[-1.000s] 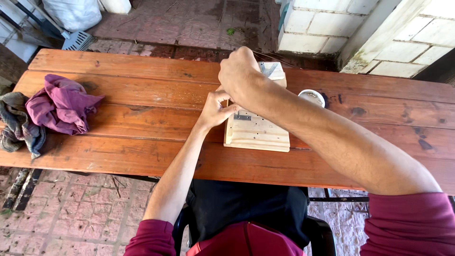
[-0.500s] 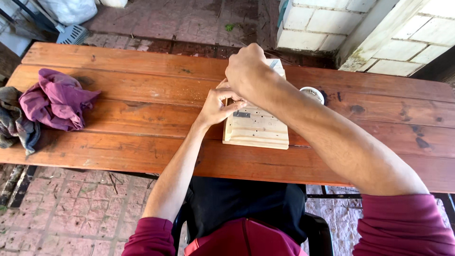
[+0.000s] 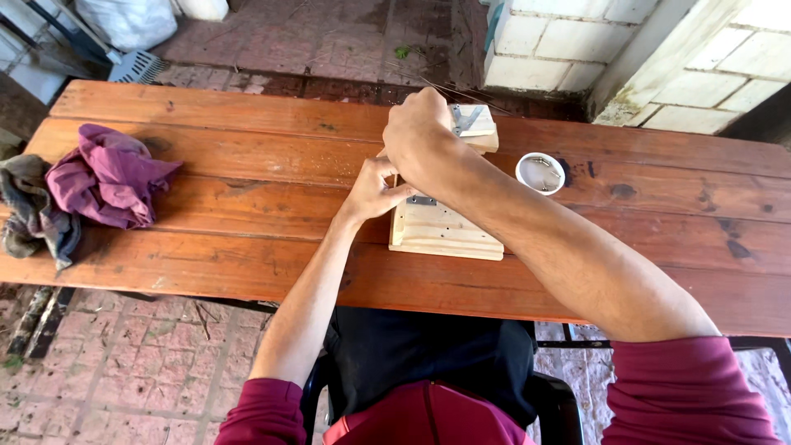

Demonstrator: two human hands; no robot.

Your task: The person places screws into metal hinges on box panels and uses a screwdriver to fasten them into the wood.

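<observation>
Soft, even daylight is falling across the worktop (image 3: pixel 247 272), casting only faint shadows. The white brick wall (image 3: pixel 577 49) is glaring slightly. Edges are bending from wide-angle distortion; focus is holding sharp throughout.

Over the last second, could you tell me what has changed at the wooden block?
Little changed. Both hands kept working at the wooden block: the right hand stayed closed above it, the left hand pinching just beneath. The white cup and the cloths stayed put; only the camera view shifted slightly.

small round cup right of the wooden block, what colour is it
White, seen best in the head view, on the wooden table.
</observation>
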